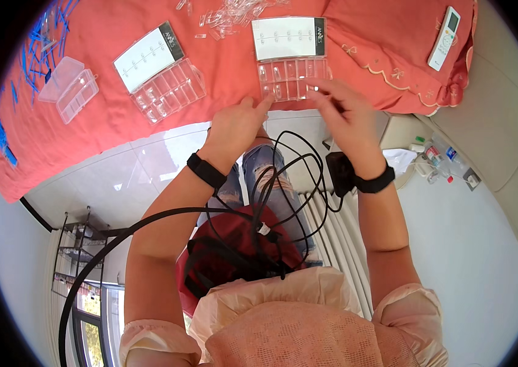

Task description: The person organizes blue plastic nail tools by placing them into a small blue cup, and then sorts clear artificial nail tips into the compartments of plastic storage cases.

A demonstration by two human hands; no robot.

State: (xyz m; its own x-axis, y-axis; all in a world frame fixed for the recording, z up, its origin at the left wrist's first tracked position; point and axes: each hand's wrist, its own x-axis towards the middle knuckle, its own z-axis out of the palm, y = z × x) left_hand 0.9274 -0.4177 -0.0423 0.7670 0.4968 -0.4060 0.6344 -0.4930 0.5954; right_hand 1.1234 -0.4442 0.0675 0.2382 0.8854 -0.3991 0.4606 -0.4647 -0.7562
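A clear plastic compartment case (292, 79) lies with its lid raised on a red bedspread, several small clear pieces in its cells. The lid bears a white and black printed card (286, 39). At the case's near left corner is my left hand (239, 126), fingers apart, one fingertip touching or almost touching the edge. Over the right cells, my right hand (353, 121) has its thumb and index finger close together. A small shiny spot shows by those fingertips, but whether they pinch a clear piece cannot be told. A matching case (169, 91) lies open to the left.
Loose clear plastic pieces (236, 13) are heaped beyond the cases. Leftward are a small clear box (78, 96) and scattered blue sticks (34, 59). A white remote control (444, 39) rests at the far right. Looped black cables (286, 183) hang over my lap near both wrists.
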